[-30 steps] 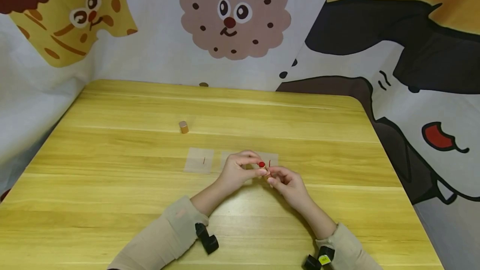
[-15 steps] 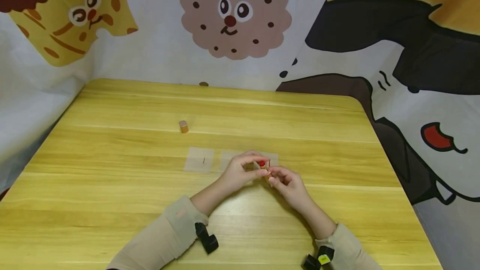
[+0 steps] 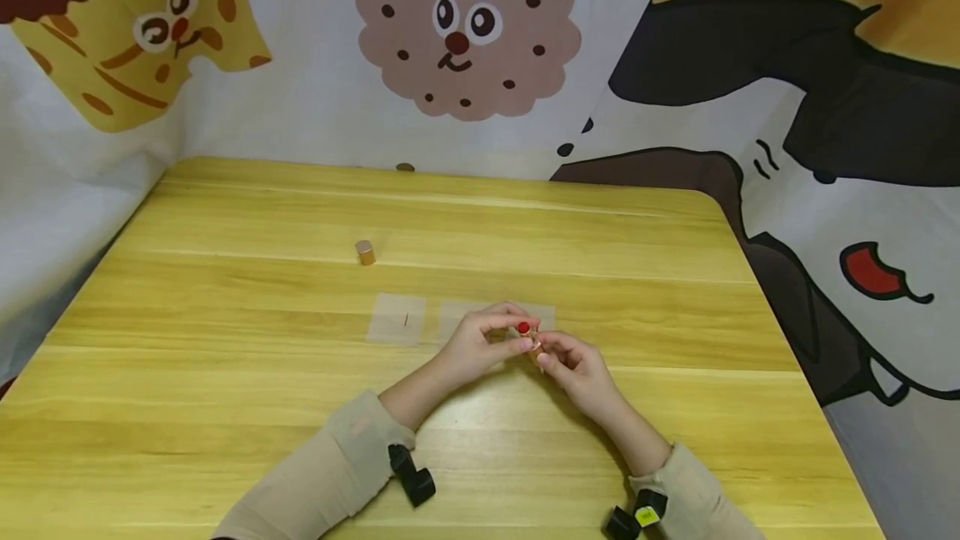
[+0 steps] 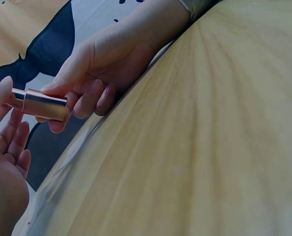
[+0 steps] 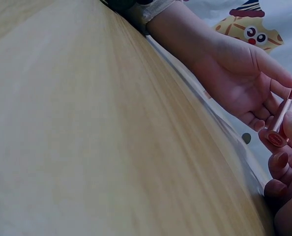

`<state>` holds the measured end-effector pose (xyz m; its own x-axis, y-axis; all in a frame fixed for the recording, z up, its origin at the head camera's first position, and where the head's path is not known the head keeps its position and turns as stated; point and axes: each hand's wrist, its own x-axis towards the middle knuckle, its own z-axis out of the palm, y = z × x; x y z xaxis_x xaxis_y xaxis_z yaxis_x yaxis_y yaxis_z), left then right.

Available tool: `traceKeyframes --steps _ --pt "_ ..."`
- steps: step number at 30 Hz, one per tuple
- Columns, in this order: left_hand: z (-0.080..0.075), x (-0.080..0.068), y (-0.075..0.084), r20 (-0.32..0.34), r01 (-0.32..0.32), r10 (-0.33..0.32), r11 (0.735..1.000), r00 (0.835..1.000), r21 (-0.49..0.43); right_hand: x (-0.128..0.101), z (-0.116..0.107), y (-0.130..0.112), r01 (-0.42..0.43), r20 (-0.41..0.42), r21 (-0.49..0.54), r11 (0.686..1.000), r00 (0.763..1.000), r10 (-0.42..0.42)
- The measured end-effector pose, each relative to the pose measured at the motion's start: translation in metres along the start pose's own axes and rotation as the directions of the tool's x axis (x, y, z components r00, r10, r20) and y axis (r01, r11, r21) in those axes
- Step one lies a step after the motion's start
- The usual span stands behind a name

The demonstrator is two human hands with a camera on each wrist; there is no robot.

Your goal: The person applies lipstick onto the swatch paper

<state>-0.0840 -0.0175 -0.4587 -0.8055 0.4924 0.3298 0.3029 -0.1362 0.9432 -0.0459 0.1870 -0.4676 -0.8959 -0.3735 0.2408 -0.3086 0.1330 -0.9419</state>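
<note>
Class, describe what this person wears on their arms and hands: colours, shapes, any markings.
The left sleeve and right sleeve are beige. A blocky black device sits at each cuff; the right device shows a yellow label, unreadably small. The left hand and right hand wear no gloves.

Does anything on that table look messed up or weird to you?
Nothing looks plainly spilled or broken. One small oddity: a thin dark-red line on the pale square left of the left hand, like a stray smear, though perhaps deliberate.
</note>
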Motion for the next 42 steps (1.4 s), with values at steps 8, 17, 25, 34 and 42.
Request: traceKeyframes --steps 8,17,25,34,42 --pt "0.0 -0.001 0.001 0.019 -0.005 0.005 1.0 1.0 -0.028 0.0 0.0 0.001 0.016 0.017 0.011 1.0 1.0 -0.017" --pt "0.0 -0.002 0.024 0.008 -0.018 0.018 0.999 1.0 -0.045 -0.001 0.0 0.004 0.002 0.017 0.01 1.0 1.0 -0.002" --pt "0.0 -0.002 0.004 -0.022 -0.039 0.037 0.997 0.999 -0.065 0.0 0.003 -0.012 -0.027 0.016 -0.006 1.0 1.0 0.027" --pt "0.002 -0.002 0.008 -0.061 -0.052 0.05 0.998 0.997 -0.019 0.003 0.005 -0.026 -0.028 0.018 -0.007 1.0 0.999 0.028" --pt "0.002 -0.002 0.028 -0.071 -0.052 0.051 0.999 0.996 -0.007 0.003 0.005 -0.026 -0.021 0.017 0.006 1.0 1.0 0.021"
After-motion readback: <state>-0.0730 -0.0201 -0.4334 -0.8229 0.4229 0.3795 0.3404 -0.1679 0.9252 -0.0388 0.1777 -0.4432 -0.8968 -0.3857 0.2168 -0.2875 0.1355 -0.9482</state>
